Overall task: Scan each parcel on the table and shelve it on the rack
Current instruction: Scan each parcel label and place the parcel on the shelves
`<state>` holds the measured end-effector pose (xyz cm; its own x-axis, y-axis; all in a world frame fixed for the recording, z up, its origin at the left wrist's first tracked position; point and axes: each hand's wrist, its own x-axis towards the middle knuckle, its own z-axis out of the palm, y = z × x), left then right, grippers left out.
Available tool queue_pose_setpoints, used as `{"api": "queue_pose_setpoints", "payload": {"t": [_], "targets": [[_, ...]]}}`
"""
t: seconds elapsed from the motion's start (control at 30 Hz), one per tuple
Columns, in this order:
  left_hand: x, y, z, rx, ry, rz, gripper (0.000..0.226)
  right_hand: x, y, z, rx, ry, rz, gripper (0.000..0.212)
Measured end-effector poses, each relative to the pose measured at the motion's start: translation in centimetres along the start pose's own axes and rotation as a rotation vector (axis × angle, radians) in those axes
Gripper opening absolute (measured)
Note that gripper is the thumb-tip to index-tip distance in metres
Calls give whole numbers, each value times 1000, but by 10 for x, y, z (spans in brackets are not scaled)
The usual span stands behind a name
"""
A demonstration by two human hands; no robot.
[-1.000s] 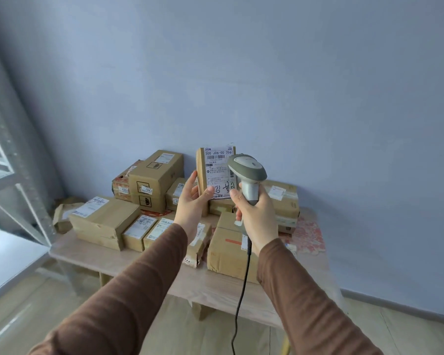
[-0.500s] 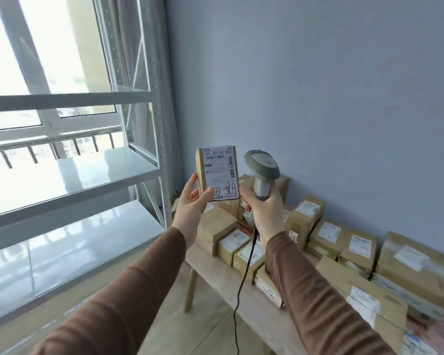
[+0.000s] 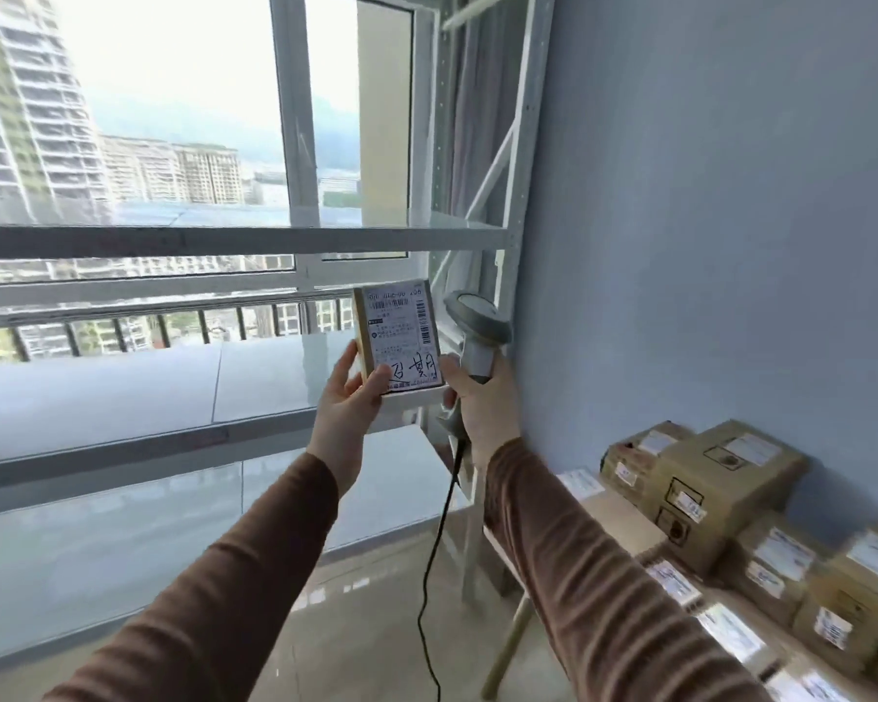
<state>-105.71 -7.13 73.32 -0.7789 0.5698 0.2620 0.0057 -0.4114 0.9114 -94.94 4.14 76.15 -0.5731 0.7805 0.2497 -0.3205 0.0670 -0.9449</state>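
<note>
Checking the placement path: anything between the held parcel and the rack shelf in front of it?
Nothing visible. The left hand holds the small parcel upright, in front of the rack's middle shelf, whose visible surface looks bare. The right hand grips the scanner just right of the parcel, off the path.

Both arms reach forward in brown sleeves. Left hand is raised, thumb on the front of a small parcel, fingers behind it. Right hand sits just beside, fist wrapped round the scanner handle.
</note>
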Motion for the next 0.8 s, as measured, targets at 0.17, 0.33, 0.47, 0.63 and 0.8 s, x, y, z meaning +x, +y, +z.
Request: {"api": "queue_pose_setpoints", "payload": {"t": [0.17,0.33,0.47,0.63,0.8], "targets": [[32,25,-76,31,112,76,68,19,16,91,68,-173,44,19],[70,43,-133,55,218,140,66,48,36,161,124,-318,77,19],[111,57,-164,86,294,222,55,89,51,213,157,-385,63,16],[176,88,-200,167,419,342,56,152,59,286,291,-525,65,29],[218,124,-232,253,560,453,61,195,56,358,384,-647,69,30]]}}
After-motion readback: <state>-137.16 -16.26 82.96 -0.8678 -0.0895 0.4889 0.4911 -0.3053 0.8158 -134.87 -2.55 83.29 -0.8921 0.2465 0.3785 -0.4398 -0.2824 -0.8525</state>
